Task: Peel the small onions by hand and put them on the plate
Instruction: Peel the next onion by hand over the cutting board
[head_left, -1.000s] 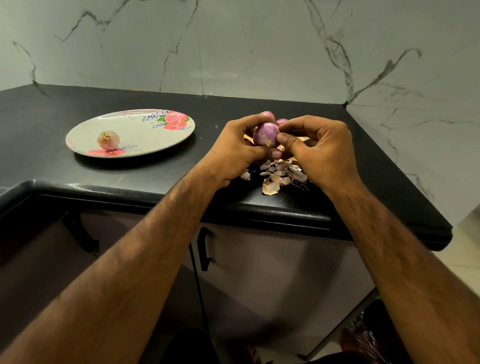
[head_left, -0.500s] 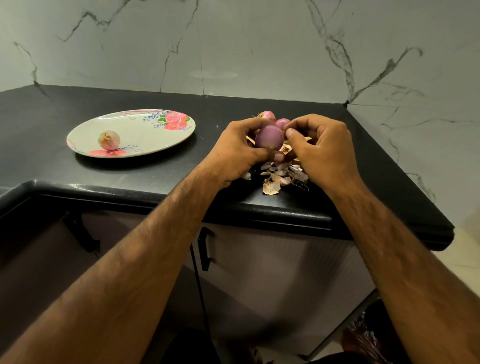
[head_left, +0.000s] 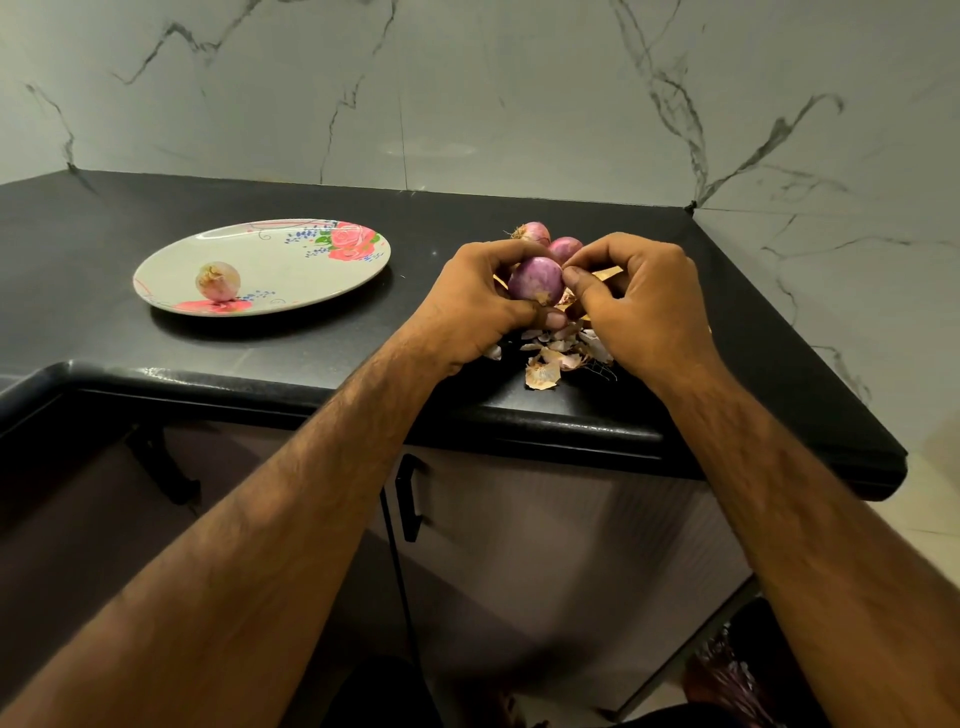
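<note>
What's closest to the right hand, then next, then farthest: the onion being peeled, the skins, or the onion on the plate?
1. Onion being peeled: touched by the right hand.
2. Skins: on the counter just below it.
3. Peeled onion: far left, on the plate.

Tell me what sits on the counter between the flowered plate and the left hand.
Nothing: in the head view, only bare black countertop separates the plate from the left hand, which grips the onion.
</note>
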